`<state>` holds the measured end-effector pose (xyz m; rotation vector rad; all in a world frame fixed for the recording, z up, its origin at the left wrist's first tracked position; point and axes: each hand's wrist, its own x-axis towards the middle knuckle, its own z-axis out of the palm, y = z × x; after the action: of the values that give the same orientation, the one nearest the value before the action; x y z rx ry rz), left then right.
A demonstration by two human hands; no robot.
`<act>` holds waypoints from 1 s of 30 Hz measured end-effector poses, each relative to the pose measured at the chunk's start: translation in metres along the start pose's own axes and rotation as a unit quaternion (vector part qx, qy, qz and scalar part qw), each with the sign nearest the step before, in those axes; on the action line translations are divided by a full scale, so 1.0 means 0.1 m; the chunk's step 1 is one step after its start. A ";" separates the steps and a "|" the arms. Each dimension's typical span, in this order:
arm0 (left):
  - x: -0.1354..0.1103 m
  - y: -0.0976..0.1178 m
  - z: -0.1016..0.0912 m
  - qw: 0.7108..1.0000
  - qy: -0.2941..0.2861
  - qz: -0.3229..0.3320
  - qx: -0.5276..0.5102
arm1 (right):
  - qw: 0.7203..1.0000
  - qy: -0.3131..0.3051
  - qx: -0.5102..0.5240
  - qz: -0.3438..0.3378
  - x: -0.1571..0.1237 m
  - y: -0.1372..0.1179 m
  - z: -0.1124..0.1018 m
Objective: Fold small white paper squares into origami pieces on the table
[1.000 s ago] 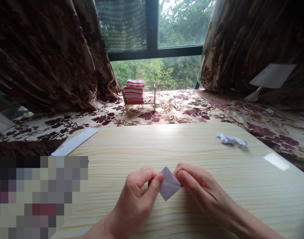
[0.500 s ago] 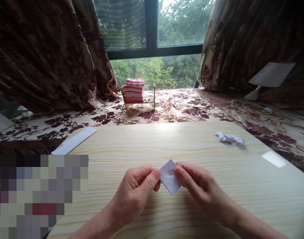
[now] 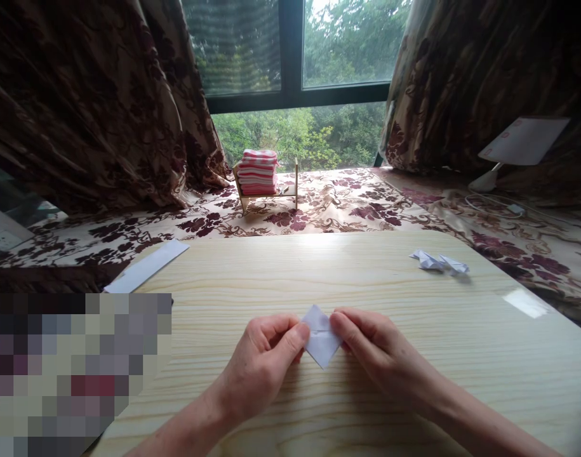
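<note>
A small white folded paper (image 3: 321, 346), diamond-shaped with a crease across its middle, is held over the near middle of the wooden table (image 3: 252, 273). My left hand (image 3: 271, 355) pinches its left corner between thumb and fingers. On the opposite corner, my right hand (image 3: 369, 339) is closed in the same way, thumb on top. The fingers beneath the paper are partly hidden. Folded white paper pieces (image 3: 440, 261) lie at the table's far right, and a long white paper strip (image 3: 150, 266) rests at the far left.
A pixelated, blurred-out patch (image 3: 80, 368) covers the near left of the table. Behind the table, a small wooden stand (image 3: 271, 195) holds a pile of pink striped cloths (image 3: 258, 172) on flowered fabric. A white lamp (image 3: 523, 141) stands at the right. Something pale and shiny (image 3: 526, 303) is on the right edge.
The folded paper has shifted slightly left and tilted in my fingers. My right hand has moved a little left with it; both hands keep their pinch.
</note>
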<state>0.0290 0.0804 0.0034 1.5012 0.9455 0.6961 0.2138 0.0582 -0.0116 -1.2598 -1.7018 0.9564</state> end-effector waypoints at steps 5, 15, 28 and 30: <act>0.01 0.00 -0.02 0.999 0.040 0.009 0.016 | 0.998 0.031 0.004 0.049 0.02 0.00 -0.10; 0.00 0.00 0.09 1.000 0.023 0.016 -0.006 | 0.995 -0.029 0.090 0.020 -0.03 -0.10 0.03; -0.03 0.09 0.07 0.998 0.003 -0.007 -0.055 | 0.997 -0.013 0.069 0.010 -0.04 -0.12 0.06; -0.04 0.09 0.07 1.000 0.020 0.011 0.007 | 0.998 -0.010 0.061 0.020 -0.03 -0.09 0.06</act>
<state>0.0346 0.0738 0.0114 1.5164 0.9667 0.7396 0.2056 0.0529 -0.0059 -1.2113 -1.6136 1.0845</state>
